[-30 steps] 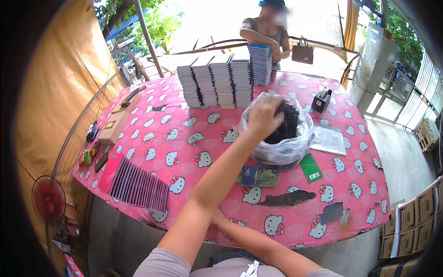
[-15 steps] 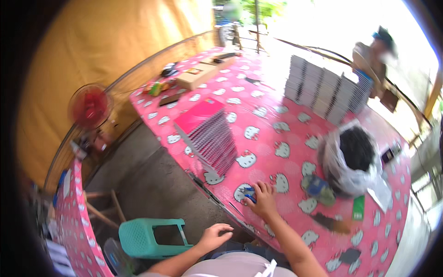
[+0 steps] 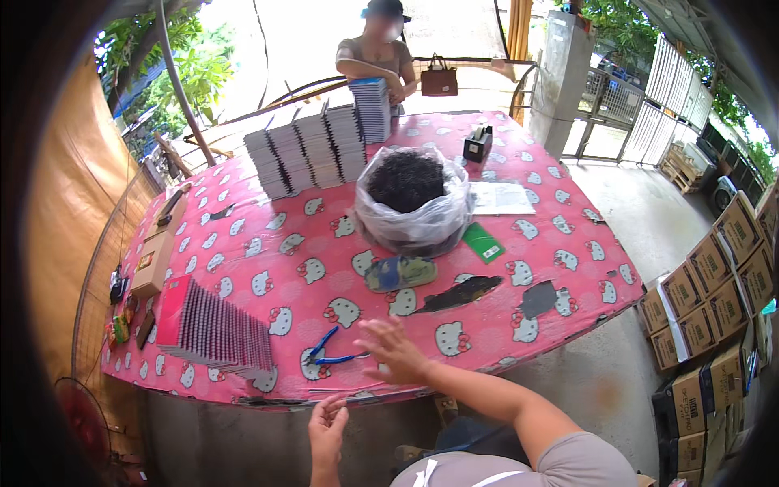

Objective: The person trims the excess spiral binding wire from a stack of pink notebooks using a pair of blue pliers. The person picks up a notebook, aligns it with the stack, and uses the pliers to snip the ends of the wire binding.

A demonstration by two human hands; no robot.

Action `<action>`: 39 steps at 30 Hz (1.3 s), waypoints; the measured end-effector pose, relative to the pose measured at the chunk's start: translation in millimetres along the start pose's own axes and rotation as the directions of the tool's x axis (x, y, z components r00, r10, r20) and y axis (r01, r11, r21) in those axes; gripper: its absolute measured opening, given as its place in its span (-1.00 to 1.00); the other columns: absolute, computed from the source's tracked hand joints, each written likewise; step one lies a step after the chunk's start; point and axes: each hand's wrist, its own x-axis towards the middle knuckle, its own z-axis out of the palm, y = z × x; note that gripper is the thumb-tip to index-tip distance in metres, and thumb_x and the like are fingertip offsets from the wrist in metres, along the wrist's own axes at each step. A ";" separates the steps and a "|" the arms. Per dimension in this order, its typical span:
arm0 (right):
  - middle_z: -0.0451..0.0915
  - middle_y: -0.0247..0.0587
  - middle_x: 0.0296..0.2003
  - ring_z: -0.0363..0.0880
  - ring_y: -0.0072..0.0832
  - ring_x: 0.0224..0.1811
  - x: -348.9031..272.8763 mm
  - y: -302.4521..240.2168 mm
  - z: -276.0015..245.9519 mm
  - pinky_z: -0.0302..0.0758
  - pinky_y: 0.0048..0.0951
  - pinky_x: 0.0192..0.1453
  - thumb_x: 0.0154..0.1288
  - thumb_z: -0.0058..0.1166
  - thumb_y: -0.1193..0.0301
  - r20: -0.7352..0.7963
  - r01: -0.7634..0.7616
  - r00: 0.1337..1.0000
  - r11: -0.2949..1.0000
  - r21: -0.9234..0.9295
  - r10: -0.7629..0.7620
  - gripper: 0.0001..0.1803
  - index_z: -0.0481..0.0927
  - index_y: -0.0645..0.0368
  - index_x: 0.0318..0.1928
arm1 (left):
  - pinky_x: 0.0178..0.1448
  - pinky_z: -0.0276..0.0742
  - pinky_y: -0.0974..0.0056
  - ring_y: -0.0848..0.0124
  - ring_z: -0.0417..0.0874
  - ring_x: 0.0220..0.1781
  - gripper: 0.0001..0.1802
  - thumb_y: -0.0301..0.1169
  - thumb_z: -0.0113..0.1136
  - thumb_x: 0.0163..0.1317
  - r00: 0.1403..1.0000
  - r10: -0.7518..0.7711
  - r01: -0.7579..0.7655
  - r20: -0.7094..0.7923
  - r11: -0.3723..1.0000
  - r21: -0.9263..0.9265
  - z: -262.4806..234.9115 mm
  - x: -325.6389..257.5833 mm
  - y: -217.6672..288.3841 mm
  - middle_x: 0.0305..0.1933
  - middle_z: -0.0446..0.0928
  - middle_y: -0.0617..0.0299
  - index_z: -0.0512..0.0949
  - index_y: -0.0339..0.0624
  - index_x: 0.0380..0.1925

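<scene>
My right hand (image 3: 395, 351), palm down and fingers spread, hovers over the table's near edge, holding nothing. Just left of its fingertips lies a pair of blue-handled pliers (image 3: 331, 358), handles apart. My left hand (image 3: 327, 424) is raised in front of the table edge, empty, with its fingers loosely bent and apart. Beyond the pliers, to the left, a stack of spiral-bound notebooks with pink covers (image 3: 213, 329) stands on the pink patterned tablecloth (image 3: 284, 243). A rolled blue and green cloth (image 3: 399, 273) lies farther off, past my right hand.
Mid-table sits a container lined with clear plastic (image 3: 414, 223), full of a black tangled mass (image 3: 407, 180). Tall notebook stacks (image 3: 304, 150) stand behind it; a person (image 3: 376, 53) leans there. A tape dispenser (image 3: 478, 144) and green card (image 3: 483, 243) lie rightward. Cartons (image 3: 714, 280) line the right.
My view has swung to the right. My right hand, earlier at the pliers, is now apart from them with its fingers spread. My left hand remains empty and is now raised upright.
</scene>
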 end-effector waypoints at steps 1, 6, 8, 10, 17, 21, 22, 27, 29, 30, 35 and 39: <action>0.21 -0.02 0.30 0.14 -0.08 0.36 -8.7 17.4 -25.0 -0.02 0.11 0.39 0.08 0.25 0.10 -0.073 -0.051 0.996 0.999 0.001 0.051 -0.35 0.41 0.01 0.18 | 0.00 0.44 0.43 0.52 0.56 -0.15 -0.63 -0.55 0.17 0.20 1.000 -0.010 0.010 0.015 1.000 -0.029 6.4 5.9 4.7 -0.10 0.56 0.21 0.45 -0.22 0.04; 0.43 0.11 0.07 0.38 0.01 0.14 -5.0 149.6 -126.3 0.33 -0.12 0.19 0.04 0.31 0.28 -0.493 -0.354 0.814 0.935 0.000 0.308 -0.60 0.56 0.21 -0.13 | -0.22 0.42 0.45 0.53 0.52 -0.23 -0.61 -0.50 0.14 0.23 0.991 0.116 -0.117 -0.068 0.993 -0.008 56.7 73.2 44.6 -0.12 0.52 0.26 0.38 -0.24 0.07; 0.47 0.16 -0.01 0.41 0.02 0.11 13.4 212.0 -157.0 0.36 -0.18 0.16 0.09 0.28 0.24 -0.526 -0.506 0.704 0.857 0.100 0.477 -0.61 0.58 0.28 -0.18 | -0.20 0.41 0.45 0.51 0.52 -0.18 -0.50 -0.46 0.13 0.25 0.968 0.187 -0.180 -0.168 0.982 0.059 79.5 128.2 70.5 0.00 0.47 0.20 0.26 -0.22 0.18; 0.53 0.15 -0.08 0.46 -0.05 0.06 34.3 282.2 -187.2 0.38 -0.23 0.13 0.17 0.21 0.06 -0.464 -0.636 0.611 0.747 0.196 0.642 -0.49 0.59 0.33 -0.18 | -0.16 0.42 0.42 0.48 0.52 -0.13 -0.36 -0.33 0.18 0.25 0.956 0.249 -0.248 -0.157 0.968 0.022 126.1 183.3 110.9 0.08 0.41 0.17 0.16 -0.18 0.26; 0.58 0.07 -0.07 0.54 -0.25 -0.05 132.8 436.5 -146.9 0.43 -0.22 0.04 -0.01 0.12 -0.36 -0.003 -0.871 0.228 0.205 0.445 0.974 -0.02 0.54 0.40 0.02 | -0.05 0.44 0.29 0.37 0.53 -0.04 -0.31 -0.02 0.30 0.11 0.915 0.253 -0.130 -0.315 0.922 0.366 224.9 418.5 138.2 0.03 0.49 0.10 0.38 -0.25 0.11; 0.55 -0.04 -0.08 0.50 -0.21 -0.01 138.9 482.5 -115.7 0.41 -0.24 0.04 0.07 0.22 0.08 0.072 -0.751 0.382 0.264 0.606 0.921 -0.35 0.48 0.25 0.10 | -0.15 0.45 0.25 0.38 0.54 -0.27 -0.55 -0.18 0.31 0.09 0.966 0.228 -0.181 -0.121 0.934 0.309 233.6 466.8 116.0 -0.26 0.57 0.19 0.56 -0.30 -0.14; 0.55 -0.15 -0.17 0.50 -0.31 -0.13 138.1 492.1 -118.2 0.42 -0.24 -0.06 0.12 0.19 0.24 0.045 -0.688 0.370 0.242 0.684 0.928 -0.51 0.49 0.22 0.02 | -0.14 0.47 0.25 0.37 0.55 -0.26 -0.61 -0.23 0.27 0.13 0.953 0.248 -0.170 -0.173 0.913 0.371 236.7 464.1 115.0 -0.26 0.57 0.19 0.56 -0.31 -0.16; 0.50 -0.41 -0.38 0.41 -0.59 -0.42 166.9 509.6 -179.0 0.39 -0.44 -0.33 0.18 -0.02 0.62 -0.065 -0.284 0.335 0.166 0.944 0.940 -0.80 0.52 0.14 -0.19 | -0.22 0.53 0.19 0.32 0.59 -0.31 -0.85 -0.42 0.09 0.26 0.917 0.200 -0.237 -0.346 0.969 -0.069 254.2 471.1 188.0 -0.31 0.59 0.16 0.57 -0.28 -0.29; 0.53 -0.32 -0.34 0.43 -0.55 -0.40 187.1 466.5 -189.3 0.43 -0.44 -0.30 0.24 0.02 0.58 0.015 -0.249 0.451 0.110 0.962 0.892 -0.80 0.48 0.28 -0.11 | -0.22 0.58 0.10 0.30 0.59 -0.35 -0.83 -0.43 0.02 0.35 0.925 0.208 -0.311 -0.317 0.896 -0.318 244.7 441.5 229.8 -0.30 0.59 0.13 0.55 -0.30 -0.25; 0.55 -0.27 -0.33 0.44 -0.53 -0.39 199.1 446.9 -195.6 0.45 -0.44 -0.29 0.27 0.05 0.56 0.040 -0.223 0.518 0.090 0.971 0.855 -0.77 0.47 0.35 -0.07 | -0.21 0.57 0.13 0.32 0.59 -0.34 -0.84 -0.43 0.04 0.32 0.906 0.282 -0.374 -0.317 0.883 -0.282 228.0 441.5 241.1 -0.30 0.59 0.14 0.55 -0.31 -0.25; 0.58 -0.35 -0.31 0.50 -0.59 -0.37 173.1 458.7 -198.5 0.42 -0.50 -0.30 0.19 0.15 0.55 0.024 -0.479 0.580 0.317 0.819 0.814 -0.69 0.52 0.25 -0.02 | -0.15 0.54 0.25 0.38 0.59 -0.30 -0.77 -0.39 0.22 0.19 0.916 0.250 -0.233 -0.313 0.968 0.092 225.9 485.3 191.3 -0.30 0.59 0.16 0.54 -0.32 -0.24; 0.63 -0.25 -0.28 0.56 -0.54 -0.31 171.6 444.8 -224.4 0.46 -0.49 -0.25 0.22 0.21 0.32 0.145 -0.585 0.686 0.421 0.693 0.713 -0.58 0.55 0.33 0.01 | 0.07 0.47 0.19 0.21 0.55 -0.04 -0.38 -0.28 0.36 0.04 0.785 0.450 -0.223 -0.425 0.846 0.484 200.5 484.8 165.6 0.01 0.49 0.02 0.38 -0.13 0.12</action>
